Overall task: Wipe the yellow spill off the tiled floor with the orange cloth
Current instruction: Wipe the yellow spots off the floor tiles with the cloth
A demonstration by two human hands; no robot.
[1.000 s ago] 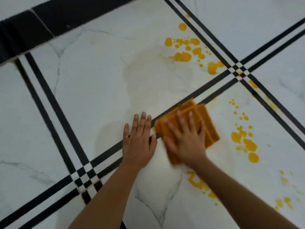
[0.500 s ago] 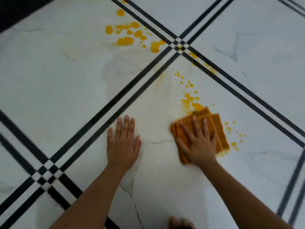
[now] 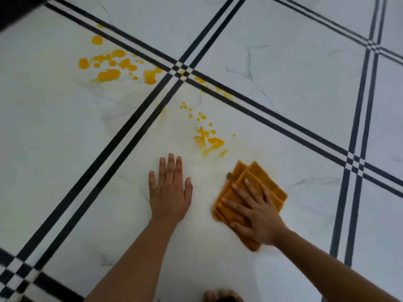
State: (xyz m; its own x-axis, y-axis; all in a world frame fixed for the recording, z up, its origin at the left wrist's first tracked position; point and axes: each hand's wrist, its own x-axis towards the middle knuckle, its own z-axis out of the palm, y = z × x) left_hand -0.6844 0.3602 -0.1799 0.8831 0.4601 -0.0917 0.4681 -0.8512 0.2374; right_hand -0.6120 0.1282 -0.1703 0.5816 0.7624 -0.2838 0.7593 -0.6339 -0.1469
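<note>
- The right hand (image 3: 257, 216) is pressing flat on the orange cloth (image 3: 250, 199), fingers spread across it and pinning it to the tiled floor (image 3: 305, 88); it is bearing down on the cloth, not pinching it.
- The left hand (image 3: 169, 192) is lying open and released, palm down on bare tile just beside the cloth at its nine o'clock, seemingly serving as a prop.
- The cloth is sitting folded in several layers, its edges stepped at the twelve o'clock corner, and part of it is hidden under the palm.
- The nearest smear of the yellow spill (image 3: 209, 140) is lying near the cloth at its eleven o'clock, streaked but not cleared; a trail of small drops is running on toward the crossing of the black lines (image 3: 183, 70).
- A larger patch of blots (image 3: 113, 66) is sitting well apart, at ten o'clock, across the lines.
- By my judgement the cloth is handling as something light, soft and limp: it will bunch or unfold if dragged by an edge, so a flat palm over the middle of the layers suits it best.
- The wet glossy tile is probably letting it slide easily, which risks spreading the liquid instead of lifting it.
- A bare foot (image 3: 222, 296) is showing at six o'clock.
</note>
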